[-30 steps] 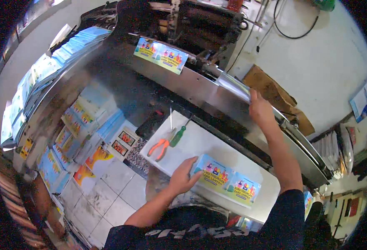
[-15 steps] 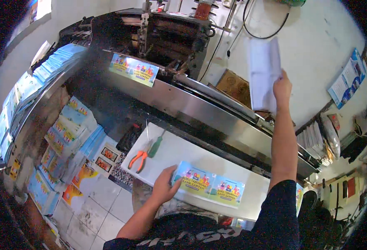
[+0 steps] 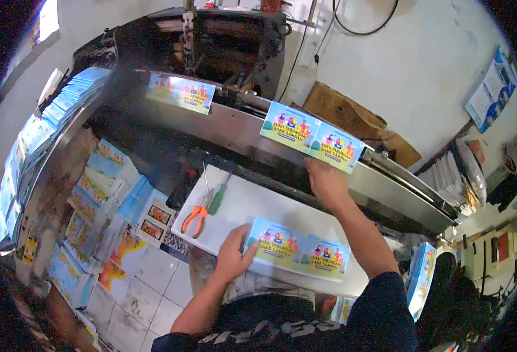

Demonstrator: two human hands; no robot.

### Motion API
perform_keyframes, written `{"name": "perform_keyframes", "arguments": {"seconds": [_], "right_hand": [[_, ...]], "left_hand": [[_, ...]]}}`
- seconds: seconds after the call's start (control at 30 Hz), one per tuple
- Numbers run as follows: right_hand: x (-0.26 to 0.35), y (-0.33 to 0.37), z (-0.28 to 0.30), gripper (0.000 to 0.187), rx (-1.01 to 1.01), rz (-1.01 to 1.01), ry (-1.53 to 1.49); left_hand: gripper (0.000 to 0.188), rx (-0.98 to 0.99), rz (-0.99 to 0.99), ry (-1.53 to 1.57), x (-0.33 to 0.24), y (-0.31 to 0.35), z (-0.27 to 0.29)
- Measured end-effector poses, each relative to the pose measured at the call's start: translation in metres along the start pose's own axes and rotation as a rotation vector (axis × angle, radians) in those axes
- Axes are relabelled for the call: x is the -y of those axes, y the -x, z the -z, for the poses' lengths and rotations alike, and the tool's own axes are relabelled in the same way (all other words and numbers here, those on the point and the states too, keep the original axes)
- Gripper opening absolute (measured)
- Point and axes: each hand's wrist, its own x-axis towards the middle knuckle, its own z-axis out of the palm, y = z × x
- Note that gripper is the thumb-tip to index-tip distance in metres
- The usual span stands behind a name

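Note:
My left hand (image 3: 235,255) curls round the left end of a stack of printed blue-and-yellow sheets (image 3: 299,251), its thumb lying over the top. The stack rests on a white board (image 3: 235,202) in front of me. Farther out, my right hand (image 3: 327,183) pinches the lower edge of a single matching printed sheet (image 3: 311,138), which lies slanted on the machine's long metal rail (image 3: 235,130). Left of it along that rail sits another printed sheet (image 3: 181,92), apart from both hands.
Orange-handled pliers (image 3: 195,220) and a green-handled screwdriver (image 3: 217,199) lie on the board's left end. Piles of printed sheets (image 3: 103,176) stand at the left. A dark machine (image 3: 229,50) rises behind the rail, and brown cardboard (image 3: 346,111) leans by the wall.
My right hand has come down and toward the left from high up, bringing a raised sheet onto the rail with its printed side showing. My left hand has stayed at the stack.

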Motion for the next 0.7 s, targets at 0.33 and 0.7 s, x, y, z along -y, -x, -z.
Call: {"name": "perform_keyframes", "arguments": {"seconds": [0.33,0.7], "right_hand": [[0.004,0.19,-0.036,0.079,0.492,0.238,0.02],[0.001,0.147,0.009,0.048,0.613,0.092,-0.286]], "left_hand": [[0.05,-0.006,-0.006,0.046,-0.009,0.001,-0.018],[0.058,0.001,0.03,0.199,0.02,0.009,-0.016]]}}
